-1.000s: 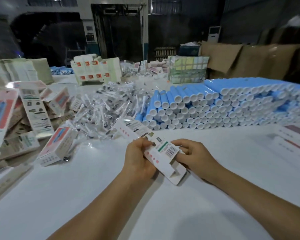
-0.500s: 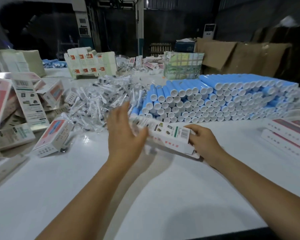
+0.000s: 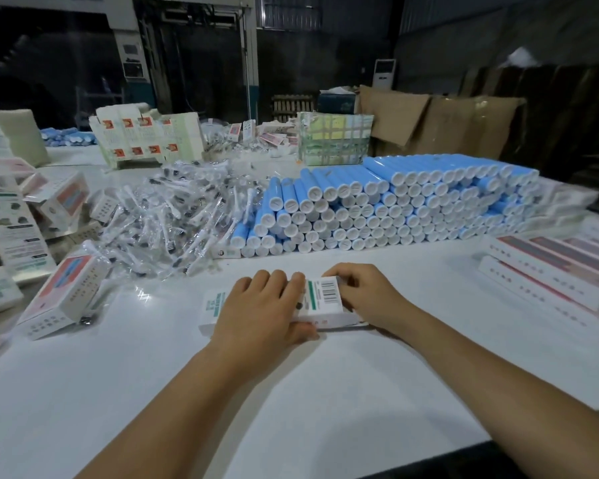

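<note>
White cardboard now meets the white table [image 3: 291, 392]; the carton [image 3: 326, 298], held in the air between both hands a second ago, has come down and lies lengthwise just in front of the person, barcode side up. The left hand [image 3: 260, 309], lifted clear and spread half a second ago, now lies on top of it; its fingers rest close together and nearly straight across the printed face, and the thumb lies along the near edge. The right hand [image 3: 367, 295] stays at the right end; its fingers are curled over that end and pinch it, though the flap itself is hidden. This looks like pressing the carton into shape and closing its end; it probably still needs filling from the blue tubes [image 3: 395, 205] or the bagged brush heads [image 3: 173, 209] stacked beyond it.
</note>
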`<action>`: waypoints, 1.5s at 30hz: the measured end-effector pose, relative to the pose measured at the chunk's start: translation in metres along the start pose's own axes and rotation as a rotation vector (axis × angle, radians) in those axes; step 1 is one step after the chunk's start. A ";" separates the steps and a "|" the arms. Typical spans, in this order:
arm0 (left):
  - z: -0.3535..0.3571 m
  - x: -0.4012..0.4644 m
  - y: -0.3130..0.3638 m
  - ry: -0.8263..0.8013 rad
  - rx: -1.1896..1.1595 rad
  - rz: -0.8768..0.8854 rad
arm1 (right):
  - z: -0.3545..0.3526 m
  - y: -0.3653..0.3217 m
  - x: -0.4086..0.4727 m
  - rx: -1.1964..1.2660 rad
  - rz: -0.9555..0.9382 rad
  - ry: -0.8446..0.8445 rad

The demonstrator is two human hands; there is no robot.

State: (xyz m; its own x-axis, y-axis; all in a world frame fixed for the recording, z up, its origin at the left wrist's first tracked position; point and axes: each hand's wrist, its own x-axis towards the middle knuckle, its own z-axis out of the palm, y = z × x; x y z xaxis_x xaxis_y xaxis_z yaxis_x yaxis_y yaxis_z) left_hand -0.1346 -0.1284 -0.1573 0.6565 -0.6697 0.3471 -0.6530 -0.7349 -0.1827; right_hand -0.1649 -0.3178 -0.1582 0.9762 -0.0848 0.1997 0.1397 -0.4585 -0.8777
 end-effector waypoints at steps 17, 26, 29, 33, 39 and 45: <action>0.015 0.012 -0.002 -0.027 -0.081 -0.053 | -0.118 -0.059 0.189 -1.264 0.241 0.321; 0.018 0.015 -0.004 -0.038 -0.043 -0.060 | -0.118 -0.055 0.201 -1.295 0.316 0.301; 0.019 0.014 -0.003 -0.026 -0.063 -0.084 | -0.122 -0.069 0.186 -1.001 0.185 0.433; 0.020 0.015 -0.001 -0.023 -0.082 -0.114 | -0.115 -0.085 0.137 -0.428 -0.027 0.522; 0.014 0.011 -0.007 -0.001 -0.093 -0.167 | -0.077 -0.044 0.040 0.205 -0.053 0.522; 0.009 0.005 -0.005 0.010 -0.072 -0.206 | -0.029 0.001 0.010 0.579 0.146 0.671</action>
State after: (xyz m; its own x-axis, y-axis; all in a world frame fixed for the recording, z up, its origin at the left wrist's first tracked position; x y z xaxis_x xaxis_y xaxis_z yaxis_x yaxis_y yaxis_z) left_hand -0.1244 -0.1287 -0.1623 0.7753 -0.5050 0.3793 -0.5311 -0.8463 -0.0411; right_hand -0.1599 -0.3443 -0.1444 0.7140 -0.6893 0.1222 0.2607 0.0997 -0.9603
